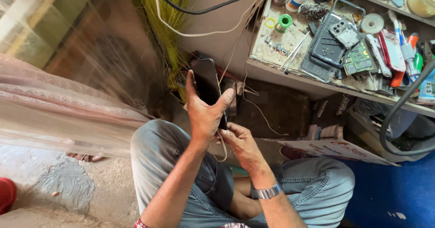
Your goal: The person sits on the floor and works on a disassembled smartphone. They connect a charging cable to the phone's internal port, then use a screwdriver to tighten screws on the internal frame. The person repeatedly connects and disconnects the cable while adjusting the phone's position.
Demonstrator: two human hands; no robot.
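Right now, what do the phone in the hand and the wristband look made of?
The phone in the left hand looks like glossy black glass, its face dark and smooth with a faint sheen. The wristband on the right arm looks like brushed metal links, silvery and segmented; it could be plated.

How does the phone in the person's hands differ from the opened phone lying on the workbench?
The held phone looks whole, its dark face closed, while the bench phone lies opened, insides and circuit boards exposed. The held phone is raised upright in the left hand, with the right hand at its lower end by a pale cable; the bench phone lies flat and untouched among tools on the workbench. Both are dark, slim rectangles.
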